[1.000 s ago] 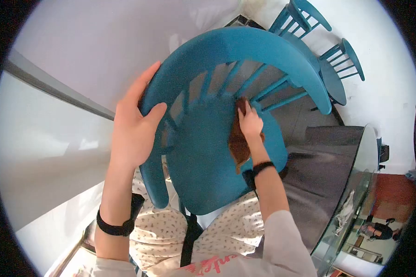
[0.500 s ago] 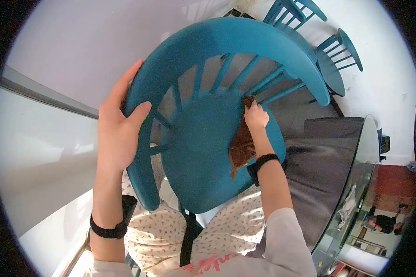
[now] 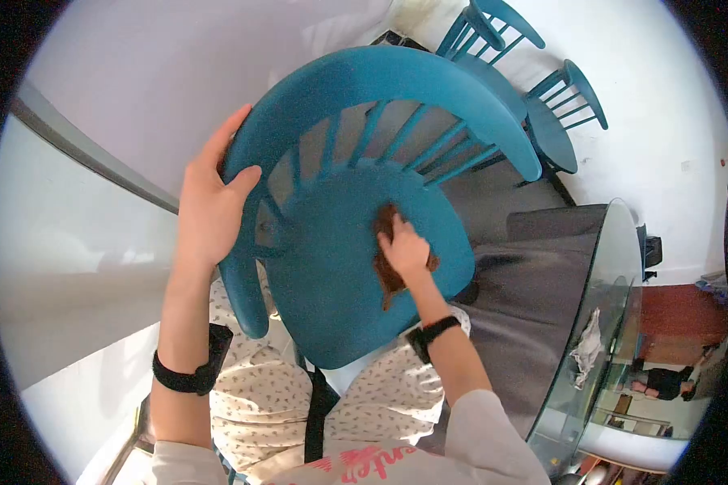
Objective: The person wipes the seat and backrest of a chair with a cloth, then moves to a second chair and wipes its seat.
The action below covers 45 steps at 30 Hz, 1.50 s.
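A teal wooden chair (image 3: 332, 283) with a curved backrest and thin spindles stands right in front of me, its seat facing up. My left hand (image 3: 216, 198) grips the left part of the backrest, thumb on the inner side and fingers round the outer edge. On the middle of the seat lies a crumpled brown cloth (image 3: 388, 275). My right hand (image 3: 406, 249) presses on this cloth, its fingers partly wrapped over it and pointing toward the backrest.
More teal chairs (image 3: 554, 137) stand by the white wall at the upper right. A dark grey draped fabric (image 3: 534, 299) lies to the right, beside a glass-edged table (image 3: 570, 388) with a crumpled white cloth (image 3: 588, 352). Farther right, another person (image 3: 663, 384) is visible.
My right hand has slid the brown cloth leftward and nearer me, from the seat's right side to its middle. The left hand keeps its hold on the backrest. The view has shifted slightly.
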Each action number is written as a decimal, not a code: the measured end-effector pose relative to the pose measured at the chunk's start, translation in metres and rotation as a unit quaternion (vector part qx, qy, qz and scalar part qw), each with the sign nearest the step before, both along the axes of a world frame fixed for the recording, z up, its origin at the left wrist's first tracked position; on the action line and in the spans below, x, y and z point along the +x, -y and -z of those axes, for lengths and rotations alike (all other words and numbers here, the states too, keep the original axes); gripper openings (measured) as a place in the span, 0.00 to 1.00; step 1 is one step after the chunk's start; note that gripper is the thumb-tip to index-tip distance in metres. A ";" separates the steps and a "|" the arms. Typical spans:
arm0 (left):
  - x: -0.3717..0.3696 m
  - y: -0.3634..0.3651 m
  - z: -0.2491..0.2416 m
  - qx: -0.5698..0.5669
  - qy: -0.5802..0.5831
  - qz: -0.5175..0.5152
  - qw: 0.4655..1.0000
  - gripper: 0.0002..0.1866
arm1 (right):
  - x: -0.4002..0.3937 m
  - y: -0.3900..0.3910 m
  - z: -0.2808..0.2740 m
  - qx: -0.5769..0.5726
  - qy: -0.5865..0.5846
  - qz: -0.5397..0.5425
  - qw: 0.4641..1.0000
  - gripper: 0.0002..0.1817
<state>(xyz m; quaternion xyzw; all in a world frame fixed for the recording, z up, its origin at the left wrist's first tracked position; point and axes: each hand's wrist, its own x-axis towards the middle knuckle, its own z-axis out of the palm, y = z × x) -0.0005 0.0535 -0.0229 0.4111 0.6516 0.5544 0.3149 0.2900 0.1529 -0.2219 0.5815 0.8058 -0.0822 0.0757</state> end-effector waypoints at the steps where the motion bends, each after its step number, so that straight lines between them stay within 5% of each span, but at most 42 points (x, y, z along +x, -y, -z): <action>1: 0.000 0.000 0.001 0.000 0.003 -0.001 1.000 0.33 | -0.006 0.018 -0.008 0.013 -0.028 -0.040 0.999 0.37; 4: -0.001 0.000 0.003 0.010 0.012 0.003 1.000 0.32 | -0.005 0.052 -0.007 0.060 -0.163 -0.136 0.975 0.31; 8: 0.002 0.000 -0.001 0.011 0.005 -0.009 1.000 0.32 | -0.004 0.039 0.004 0.071 -0.134 -0.175 0.973 0.27; 17: 0.005 0.000 -0.003 0.021 -0.025 -0.030 0.999 0.29 | -0.070 -0.065 0.037 0.194 -0.101 -0.085 0.972 0.23; 22: 0.004 0.001 -0.002 0.018 -0.018 -0.026 0.999 0.30 | -0.087 -0.086 0.041 0.148 -0.017 -0.104 0.983 0.22; 28: 0.003 0.001 -0.004 0.016 -0.007 -0.027 0.999 0.31 | -0.061 -0.067 0.022 0.101 -0.110 -0.111 0.983 0.22; 40: 0.004 0.000 -0.002 0.037 -0.043 -0.025 0.998 0.31 | 0.017 -0.085 0.009 0.139 0.006 -0.105 0.985 0.18; 45: 0.003 0.001 -0.006 -0.008 -0.028 -0.019 0.999 0.32 | 0.117 -0.068 -0.003 0.138 0.017 -0.151 0.979 0.22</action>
